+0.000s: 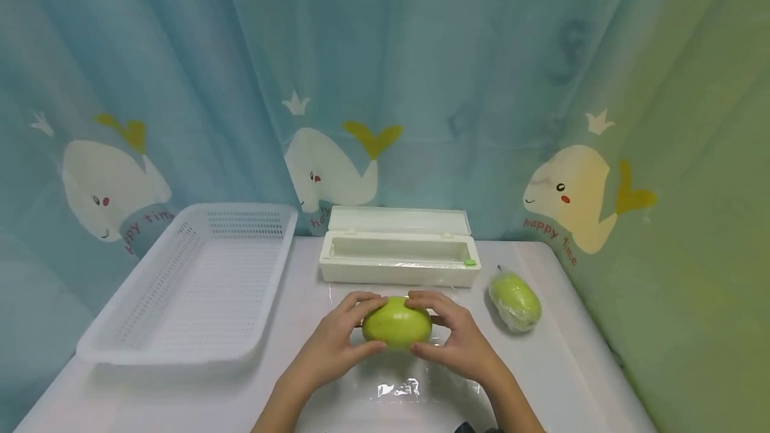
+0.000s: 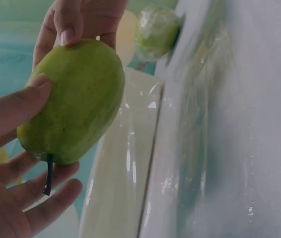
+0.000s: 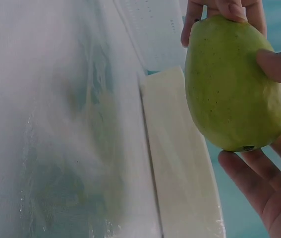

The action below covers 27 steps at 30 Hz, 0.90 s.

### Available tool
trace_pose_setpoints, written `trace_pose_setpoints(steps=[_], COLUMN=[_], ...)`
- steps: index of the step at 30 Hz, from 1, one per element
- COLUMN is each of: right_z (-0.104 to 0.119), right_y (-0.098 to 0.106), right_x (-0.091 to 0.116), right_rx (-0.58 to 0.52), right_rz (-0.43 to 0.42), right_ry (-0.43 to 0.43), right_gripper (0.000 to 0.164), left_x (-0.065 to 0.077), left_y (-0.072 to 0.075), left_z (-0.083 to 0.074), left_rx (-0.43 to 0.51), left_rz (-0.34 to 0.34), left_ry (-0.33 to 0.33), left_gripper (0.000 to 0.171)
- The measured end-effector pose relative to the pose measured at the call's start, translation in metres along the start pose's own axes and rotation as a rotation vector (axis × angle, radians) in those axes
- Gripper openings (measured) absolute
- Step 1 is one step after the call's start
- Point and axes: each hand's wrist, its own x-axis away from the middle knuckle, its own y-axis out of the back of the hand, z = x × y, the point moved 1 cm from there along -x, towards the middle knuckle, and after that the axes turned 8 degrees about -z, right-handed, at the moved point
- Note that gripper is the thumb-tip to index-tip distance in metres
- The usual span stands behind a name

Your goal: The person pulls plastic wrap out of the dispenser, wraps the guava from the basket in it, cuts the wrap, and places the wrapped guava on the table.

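A green pear [image 1: 397, 323] is held level between both hands above the table. My left hand [image 1: 337, 341] grips its stem end, thumb on the near side and fingers on the far side. The dark stem [image 2: 48, 176] sticks out between those fingers in the left wrist view. On the rounded end, my right hand [image 1: 455, 339] holds the pear the same way, its thumb [image 3: 279, 66] pressed to the skin. Beneath the pear, a sheet of clear cling film [image 1: 400, 389] lies on the table and catches the light.
Behind the hands stands a white cling film box [image 1: 400, 272] with its lid [image 1: 400, 220] raised. A pear wrapped in film [image 1: 515, 301] lies to the right. At the left is a white plastic basket [image 1: 198, 286]. A whale-print curtain [image 1: 457, 85] hangs behind the table.
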Motion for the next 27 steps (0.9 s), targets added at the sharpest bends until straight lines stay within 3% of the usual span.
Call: trace_pose_setpoints(steps=[10,20,27], right_z=[-0.007,-0.017,-0.018], right_y=[0.004,-0.003,-0.006], right_x=[0.004,0.002,0.004], right_rx=[0.046,0.201,0.282], right_rz=[0.034,0.074,0.121], right_ry=[-0.023,-0.073,-0.110], right_gripper=[0.057,0.061,0.062], left_x=[0.002,0.002,0.006], left_y=[-0.011,-0.023,-0.030], left_z=[0.004,0.011,0.014], left_rx=[-0.051,-0.235,-0.334], left_rz=[0.006,-0.026,0.053], left_ry=[-0.007,0.021,0.037], left_gripper=[0.066,0.067,0.066])
